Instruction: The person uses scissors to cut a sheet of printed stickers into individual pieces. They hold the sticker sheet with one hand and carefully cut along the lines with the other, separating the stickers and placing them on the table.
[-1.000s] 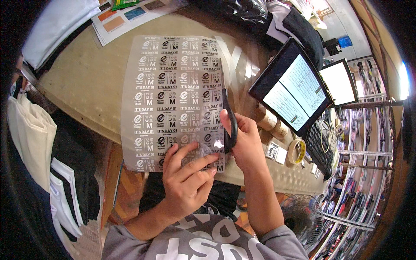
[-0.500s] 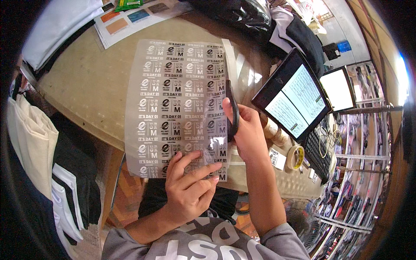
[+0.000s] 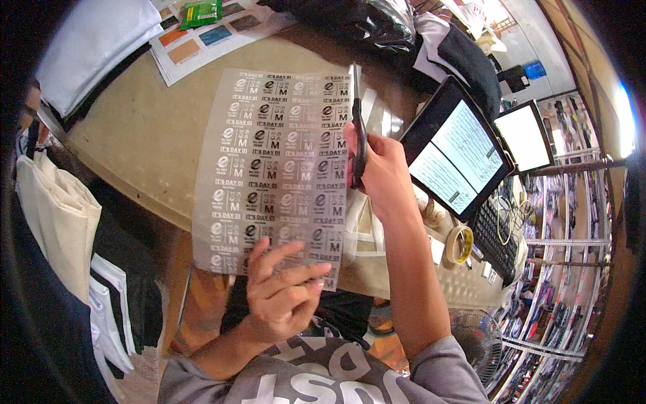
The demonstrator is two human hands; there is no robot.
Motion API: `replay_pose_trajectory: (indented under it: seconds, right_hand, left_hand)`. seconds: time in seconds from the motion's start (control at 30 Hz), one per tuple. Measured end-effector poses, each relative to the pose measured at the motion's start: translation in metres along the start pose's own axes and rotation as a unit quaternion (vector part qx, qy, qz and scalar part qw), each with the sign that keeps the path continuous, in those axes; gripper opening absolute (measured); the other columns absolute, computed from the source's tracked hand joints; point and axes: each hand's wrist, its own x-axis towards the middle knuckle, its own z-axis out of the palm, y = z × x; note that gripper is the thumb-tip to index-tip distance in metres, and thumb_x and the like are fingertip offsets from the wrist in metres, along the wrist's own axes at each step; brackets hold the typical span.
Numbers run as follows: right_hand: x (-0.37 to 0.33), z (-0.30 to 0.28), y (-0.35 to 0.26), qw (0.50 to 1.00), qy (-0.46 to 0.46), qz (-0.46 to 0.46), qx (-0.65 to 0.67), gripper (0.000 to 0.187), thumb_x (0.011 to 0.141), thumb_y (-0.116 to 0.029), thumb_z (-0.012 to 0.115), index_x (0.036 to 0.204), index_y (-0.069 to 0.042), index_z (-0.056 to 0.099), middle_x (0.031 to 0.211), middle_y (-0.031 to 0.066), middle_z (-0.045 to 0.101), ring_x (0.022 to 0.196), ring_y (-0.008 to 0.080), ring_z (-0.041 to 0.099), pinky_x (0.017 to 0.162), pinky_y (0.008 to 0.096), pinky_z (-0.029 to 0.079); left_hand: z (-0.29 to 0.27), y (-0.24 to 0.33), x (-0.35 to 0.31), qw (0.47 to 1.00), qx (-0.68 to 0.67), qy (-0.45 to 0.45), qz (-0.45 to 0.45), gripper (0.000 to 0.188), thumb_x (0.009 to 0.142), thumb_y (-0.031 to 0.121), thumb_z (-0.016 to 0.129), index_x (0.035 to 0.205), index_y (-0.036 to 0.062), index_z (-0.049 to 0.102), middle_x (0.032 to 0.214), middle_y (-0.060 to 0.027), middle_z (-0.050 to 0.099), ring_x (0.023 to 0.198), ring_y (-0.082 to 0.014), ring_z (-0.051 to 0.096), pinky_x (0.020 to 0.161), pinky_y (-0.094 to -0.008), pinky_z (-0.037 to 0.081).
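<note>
Black-handled scissors (image 3: 361,138) flank a translucent printed sheet (image 3: 272,176).

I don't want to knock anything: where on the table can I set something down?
The widest bare patch of beige tabletop lies left of the translucent printed sheet, nearer than the white paper with coloured rectangles. A small one shows left of the right forearm, at the near edge. Beyond it is crowded: lit black screen, black keyboard, round yellowish tape roll.

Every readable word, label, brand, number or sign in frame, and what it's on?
Locations only; I won't copy wording.
Translucent sheet: repeated labels, larger print legible, finest too small.
Grey shirt: large pale letters, partly cut off.
Larger screen: text lines, too small.
Green packet: print too small.
</note>
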Motion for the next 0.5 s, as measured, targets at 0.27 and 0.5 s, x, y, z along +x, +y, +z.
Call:
replay_pose_trajectory:
  seconds: [0.27, 0.5]
  right_hand:
    - [-0.072, -0.045, -0.011, 0.998, 0.021, -0.025, 0.059, 0.038, 0.088, -0.038, 0.062, 0.074, -0.004, 0.054, 0.058, -0.0005, 0.050, 0.047, 0.0086, 0.050, 0.043, 0.0234, 0.042]
    - [-0.165, -0.122, 0.035, 0.991, 0.064, -0.048, 0.110, 0.032, 0.087, -0.032, 0.064, 0.078, -0.003, 0.055, 0.058, 0.0015, 0.053, 0.046, 0.0088, 0.053, 0.041, 0.0229, 0.045]
  left_hand:
    - [-0.079, -0.036, 0.014, 0.983, 0.051, 0.175, 0.011, 0.007, 0.083, 0.000, 0.047, 0.087, 0.0048, 0.049, 0.086, -0.0095, 0.060, 0.106, -0.0287, 0.054, 0.107, -0.0508, 0.024]
    - [-0.107, 0.011, 0.013, 0.942, 0.306, 0.125, -0.057, 0.035, 0.069, -0.007, 0.049, 0.102, -0.0007, 0.056, 0.109, -0.0184, 0.058, 0.110, -0.0321, 0.053, 0.099, -0.0401, 0.037]
